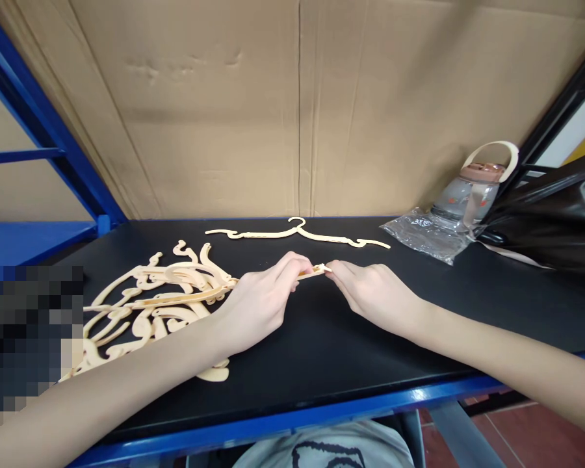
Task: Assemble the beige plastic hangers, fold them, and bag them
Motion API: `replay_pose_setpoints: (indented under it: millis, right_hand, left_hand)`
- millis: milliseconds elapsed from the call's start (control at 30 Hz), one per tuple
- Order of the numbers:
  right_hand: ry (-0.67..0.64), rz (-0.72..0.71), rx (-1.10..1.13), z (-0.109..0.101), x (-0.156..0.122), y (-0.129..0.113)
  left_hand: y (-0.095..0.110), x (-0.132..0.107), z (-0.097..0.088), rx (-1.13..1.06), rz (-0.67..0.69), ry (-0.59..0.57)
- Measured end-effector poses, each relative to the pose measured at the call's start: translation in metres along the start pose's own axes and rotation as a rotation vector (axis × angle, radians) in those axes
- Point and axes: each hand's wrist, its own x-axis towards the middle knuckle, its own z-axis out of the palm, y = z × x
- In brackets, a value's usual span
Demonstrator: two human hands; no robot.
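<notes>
My left hand (266,296) is closed around a cream plastic hanger part (308,274), a narrow, channelled piece held above the table. A long cream strip runs out to the left behind this hand; whether it is the same piece is hidden by the fingers. At the right tip of the part, my right hand (370,292) pinches with thumb and forefinger. What joint or small piece lies between those fingertips is too small to make out. Behind the hands lies an assembled cream clothes hanger (273,233), its hook toward the cardboard.
A heap of loose cream hanger parts (175,279) spreads over the left of the black table (370,364). At the back right are a clear plastic bag (426,235) and a handled water bottle (461,195). A cardboard wall (214,117) closes off the back.
</notes>
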Motion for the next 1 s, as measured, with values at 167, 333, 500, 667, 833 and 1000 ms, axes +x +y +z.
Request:
replay_pose_setpoints:
  millis: [167, 333, 500, 667, 833, 1000]
  right_hand:
    - [0.016, -0.061, -0.130, -0.001, -0.001, -0.002]
    - [0.086, -0.101, -0.227, -0.005, -0.002, -0.002]
    - [0.093, -0.181, -0.274, -0.004, -0.003, 0.003]
    - [-0.015, -0.246, -0.226, -0.002, -0.001, 0.009]
    - [-0.139, -0.242, -0.028, -0.005, 0.003, 0.013]
    - [-0.191, -0.170, 0.129, -0.006, 0.008, 0.014]
  left_hand:
    - [-0.002, 0.000, 0.002, 0.005, -0.003, -0.023]
    - [-0.002, 0.000, 0.003, -0.052, 0.003, -0.011]
    - [-0.003, 0.000, 0.003, -0.035, -0.005, -0.056]
    - [-0.004, 0.001, 0.001, 0.006, 0.025, -0.122]
    - [-0.004, 0.003, -0.001, 0.077, 0.112, -0.142]
    - [-0.004, 0.004, -0.003, 0.113, 0.174, -0.098]
